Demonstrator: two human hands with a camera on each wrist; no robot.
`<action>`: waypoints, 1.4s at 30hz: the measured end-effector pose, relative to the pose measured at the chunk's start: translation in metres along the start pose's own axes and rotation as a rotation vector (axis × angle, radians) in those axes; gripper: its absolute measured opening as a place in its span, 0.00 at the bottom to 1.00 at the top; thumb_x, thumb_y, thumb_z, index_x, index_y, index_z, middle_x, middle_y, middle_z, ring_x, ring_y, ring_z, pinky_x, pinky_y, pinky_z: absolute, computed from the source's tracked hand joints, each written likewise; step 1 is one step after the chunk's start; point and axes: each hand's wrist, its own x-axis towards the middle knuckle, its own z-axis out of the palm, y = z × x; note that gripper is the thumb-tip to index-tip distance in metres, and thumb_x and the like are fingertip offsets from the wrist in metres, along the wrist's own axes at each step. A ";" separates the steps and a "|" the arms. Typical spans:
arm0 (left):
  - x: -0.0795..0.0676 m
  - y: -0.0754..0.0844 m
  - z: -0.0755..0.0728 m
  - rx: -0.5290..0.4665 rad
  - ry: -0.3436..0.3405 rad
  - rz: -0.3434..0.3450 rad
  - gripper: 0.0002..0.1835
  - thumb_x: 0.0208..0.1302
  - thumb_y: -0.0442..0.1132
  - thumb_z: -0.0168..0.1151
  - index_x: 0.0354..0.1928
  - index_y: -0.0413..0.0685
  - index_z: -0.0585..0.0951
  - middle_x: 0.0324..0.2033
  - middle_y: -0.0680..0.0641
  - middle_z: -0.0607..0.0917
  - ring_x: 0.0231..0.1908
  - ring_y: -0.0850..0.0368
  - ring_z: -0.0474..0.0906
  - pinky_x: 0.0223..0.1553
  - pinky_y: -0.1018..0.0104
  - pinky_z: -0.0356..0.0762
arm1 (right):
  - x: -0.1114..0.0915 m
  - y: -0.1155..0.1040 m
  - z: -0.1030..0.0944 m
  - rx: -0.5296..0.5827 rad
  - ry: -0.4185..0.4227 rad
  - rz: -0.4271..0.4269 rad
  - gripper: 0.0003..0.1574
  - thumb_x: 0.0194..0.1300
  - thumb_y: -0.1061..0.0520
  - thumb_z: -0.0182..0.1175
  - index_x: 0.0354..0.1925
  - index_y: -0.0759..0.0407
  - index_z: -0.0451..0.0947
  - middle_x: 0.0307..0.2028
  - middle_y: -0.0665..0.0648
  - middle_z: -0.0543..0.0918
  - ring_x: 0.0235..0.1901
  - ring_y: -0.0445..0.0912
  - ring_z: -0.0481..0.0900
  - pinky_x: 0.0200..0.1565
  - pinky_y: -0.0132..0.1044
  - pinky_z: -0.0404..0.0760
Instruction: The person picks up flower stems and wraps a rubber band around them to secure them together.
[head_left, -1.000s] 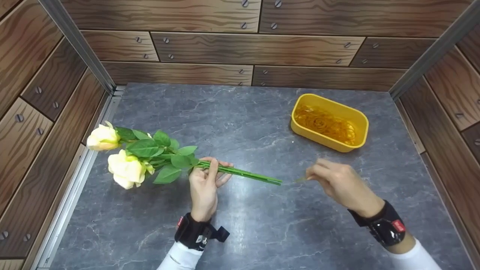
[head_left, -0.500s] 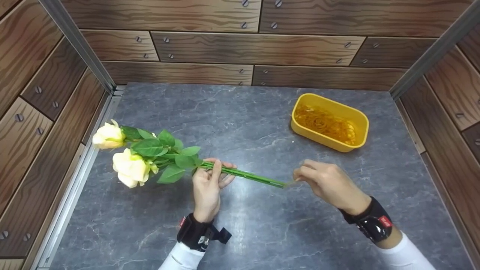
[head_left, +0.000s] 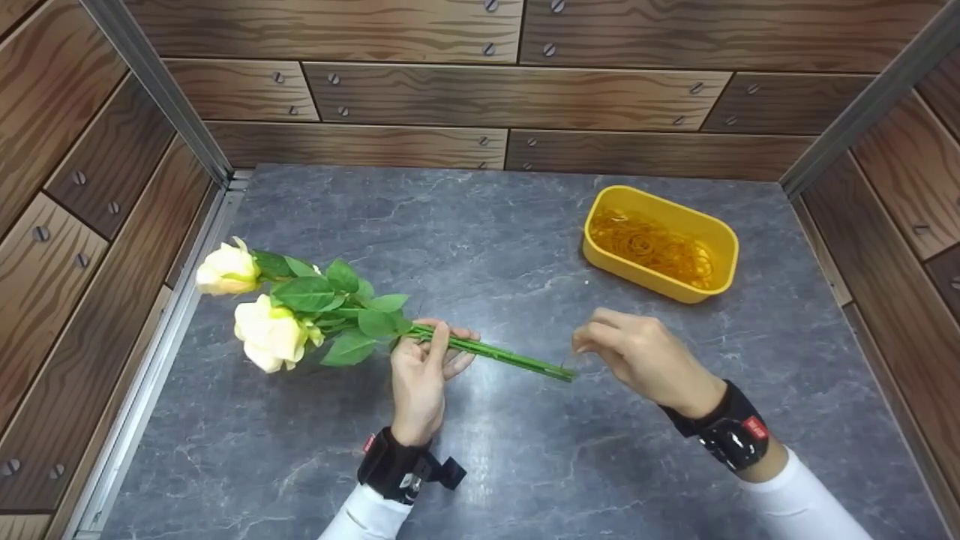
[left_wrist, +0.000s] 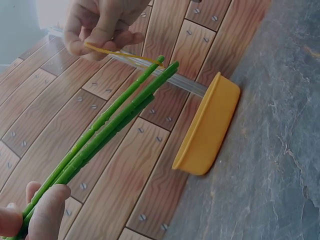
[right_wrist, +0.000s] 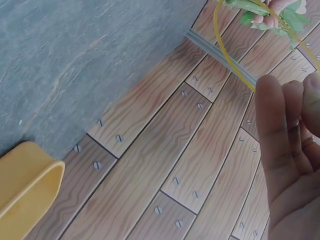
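My left hand grips the green stems of a few pale yellow roses, with the thumb across them. Their blooms and leaves point left, and the bare stem ends stick out to the right. Just past those ends, my right hand pinches a thin yellow rubber band between thumb and fingers. In the left wrist view the band stretches from the fingertips to the stem tips and overlaps them. The right wrist view shows the band as an open loop, with the stems seen through its upper part.
A yellow tub holding many rubber bands stands at the back right of the grey marbled table. Wood-patterned walls with metal corner rails enclose the back and both sides.
My right hand has moved left with the rubber band, bringing it to the stem ends. The left hand has shifted slightly right along with the roses.
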 end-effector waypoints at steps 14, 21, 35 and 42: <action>-0.007 -0.007 0.006 -0.001 -0.026 -0.042 0.06 0.82 0.35 0.53 0.46 0.38 0.73 0.35 0.47 0.91 0.45 0.44 0.93 0.54 0.45 0.92 | 0.013 0.008 0.024 0.190 0.033 0.021 0.14 0.61 0.73 0.73 0.40 0.57 0.85 0.32 0.51 0.86 0.28 0.39 0.82 0.32 0.20 0.84; -0.009 -0.014 0.007 0.021 -0.036 -0.074 0.08 0.81 0.36 0.56 0.42 0.37 0.77 0.36 0.44 0.92 0.45 0.46 0.93 0.52 0.47 0.92 | 0.021 0.008 0.034 0.223 0.041 0.026 0.11 0.62 0.71 0.72 0.40 0.57 0.85 0.30 0.51 0.85 0.25 0.38 0.78 0.26 0.20 0.77; -0.016 -0.021 0.010 0.070 -0.042 -0.128 0.09 0.80 0.35 0.58 0.43 0.34 0.80 0.36 0.45 0.92 0.42 0.51 0.94 0.47 0.55 0.94 | 0.039 0.010 0.049 0.270 -0.006 0.072 0.05 0.69 0.67 0.69 0.39 0.59 0.84 0.30 0.52 0.86 0.25 0.38 0.81 0.29 0.19 0.84; -0.020 -0.024 0.011 0.090 -0.065 -0.147 0.10 0.79 0.37 0.60 0.44 0.34 0.81 0.36 0.44 0.93 0.42 0.52 0.93 0.47 0.56 0.94 | 0.047 0.014 0.056 0.281 -0.015 0.084 0.03 0.71 0.65 0.68 0.39 0.58 0.84 0.30 0.53 0.86 0.25 0.39 0.81 0.29 0.20 0.85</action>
